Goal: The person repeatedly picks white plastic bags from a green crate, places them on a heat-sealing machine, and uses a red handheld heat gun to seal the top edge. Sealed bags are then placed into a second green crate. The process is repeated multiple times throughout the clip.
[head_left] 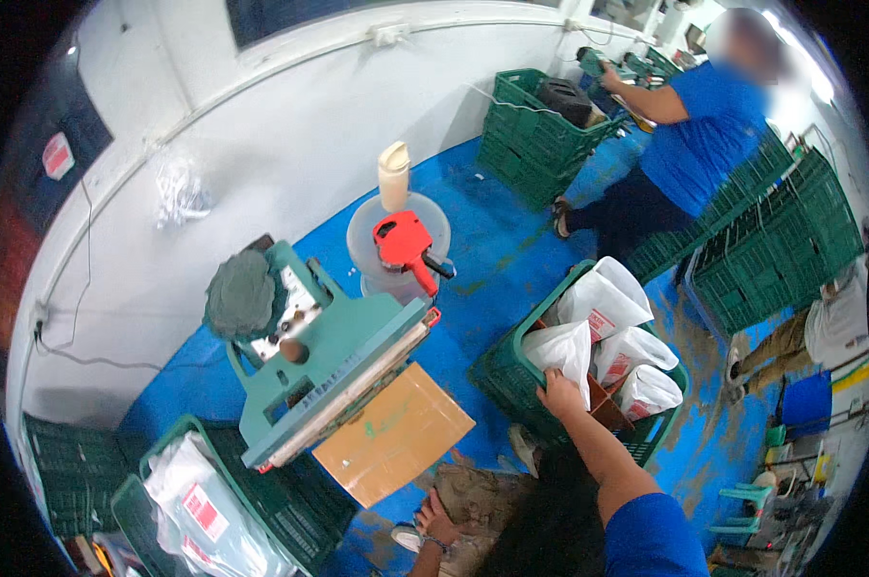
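Right hand [558, 392] at white plastic bag [562, 352] in green plastic crate [504, 383], grip unclear, left hand [438, 519] open by brown trousers [484, 498]

blue floor [492, 260] (patchy), white wall [261, 163]

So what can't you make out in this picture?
Head view:
Contents of the white bags: hidden by the bags themselves.
Lower-left crate: cut off by the bottom edge.
Palm of the right hand: hidden by its back.
Face of the co-worker in blue: blurred.
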Available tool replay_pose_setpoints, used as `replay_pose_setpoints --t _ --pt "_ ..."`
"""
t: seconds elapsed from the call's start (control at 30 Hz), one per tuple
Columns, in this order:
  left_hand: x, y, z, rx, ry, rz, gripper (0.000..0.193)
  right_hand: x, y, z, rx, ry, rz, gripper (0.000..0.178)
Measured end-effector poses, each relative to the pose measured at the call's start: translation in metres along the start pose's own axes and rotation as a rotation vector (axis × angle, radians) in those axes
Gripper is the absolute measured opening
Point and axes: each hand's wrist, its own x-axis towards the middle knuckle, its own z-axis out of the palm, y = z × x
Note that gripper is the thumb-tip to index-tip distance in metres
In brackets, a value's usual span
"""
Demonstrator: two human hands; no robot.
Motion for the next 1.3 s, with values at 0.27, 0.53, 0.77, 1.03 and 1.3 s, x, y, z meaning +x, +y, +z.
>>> replay_pose_setpoints --t 0.27,0.53,0.77,1.03,1.3 --pt "0.025 0.011 0.013 0.097 0.037 0.037 0.104 0.003 0.008 -0.004 0.075 -0.129 0.001 0.041" --pt "0.093 0.099 -0.053 0.129 0.216 0.026 0.078 0.011 0.019 -0.010 0.289 -0.284 -0.066 0.040" --pt "0.124 0.131 -0.086 0.170 0.297 -0.012 0.057 0.019 0.021 -0.029 0.352 -0.377 -0.053 0.041" --pt "0.116 0.014 -0.039 0.222 0.485 0.088 0.037 0.009 0.024 -0.003 0.285 -0.266 -0.068 0.053" --pt "0.104 -0.058 -0.066 0.286 0.429 0.119 0.042 -0.006 0.021 0.003 0.315 0.030 -0.144 0.037"
